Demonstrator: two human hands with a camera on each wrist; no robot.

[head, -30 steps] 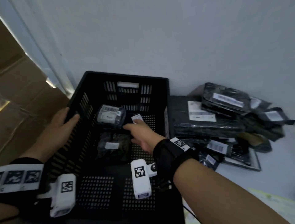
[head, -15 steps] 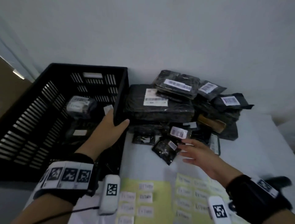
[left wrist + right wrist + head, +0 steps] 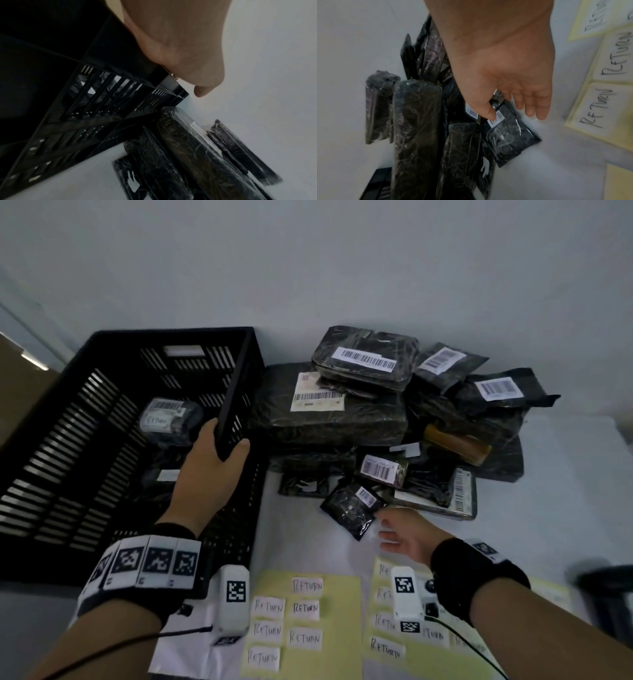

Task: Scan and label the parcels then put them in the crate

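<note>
A black slotted crate [image 3: 137, 335] stands at the left with a parcel labelled RETURN [image 3: 168, 419] and another dark parcel [image 3: 164, 477] inside. My left hand [image 3: 222, 455] grips the crate's right rim [image 3: 171, 83], thumb outside and fingers inside. A pile of black wrapped parcels [image 3: 342, 419] with barcode labels lies to the crate's right. A small black parcel [image 3: 352, 508] sits at the pile's front. My right hand [image 3: 387, 530] is open beside it, and its thumb tip [image 3: 489, 115] reaches over the small parcel [image 3: 510, 138] at its barcode label.
Yellow sheets of handwritten RETURN stickers [image 3: 305, 607] lie on the white table in front of me, a second sheet [image 3: 387, 648] under my right wrist. A dark object [image 3: 606, 594] sits at the right edge. Cardboard [image 3: 20, 392] stands left of the crate, and a wall is close behind.
My right hand came out of the crate and moved right to the small parcel. My left hand shifted from the crate's left rim to its right rim. The view swung right.
</note>
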